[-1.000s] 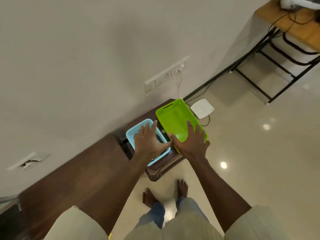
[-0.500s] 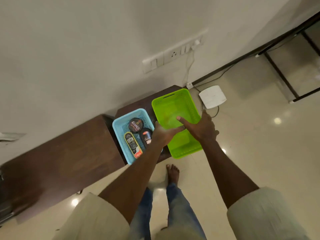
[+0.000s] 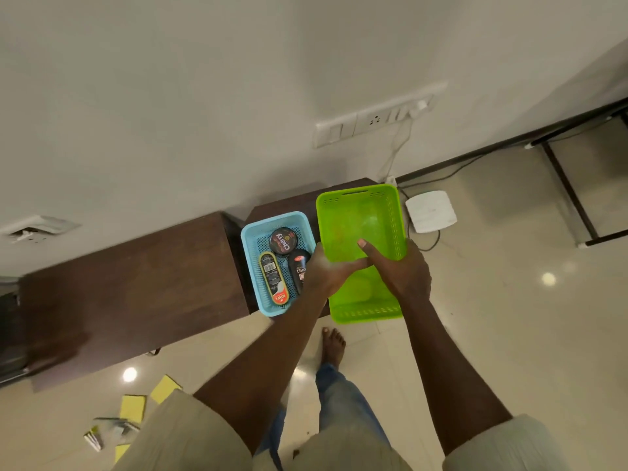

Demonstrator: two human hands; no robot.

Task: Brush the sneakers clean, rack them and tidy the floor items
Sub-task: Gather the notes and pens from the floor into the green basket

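Note:
An empty lime-green basket sits on a low dark cabinet by the wall, its near end overhanging the front edge. My right hand grips its right wall, thumb inside. My left hand holds its left wall, thumb lying across the inside. Beside it on the left stands a blue basket holding a round polish tin, a Kiwi shine sponge and a black polish bottle. No sneakers are in view.
A long brown bench runs left along the wall. Yellow pads and a small object lie on the floor at lower left. A white router with cables and a black metal frame stand to the right. My bare foot is below the baskets.
My left hand left the blue basket, uncovering its contents, and took the green basket's left wall. The green basket has swung round square to the blue one. The view has drawn back.

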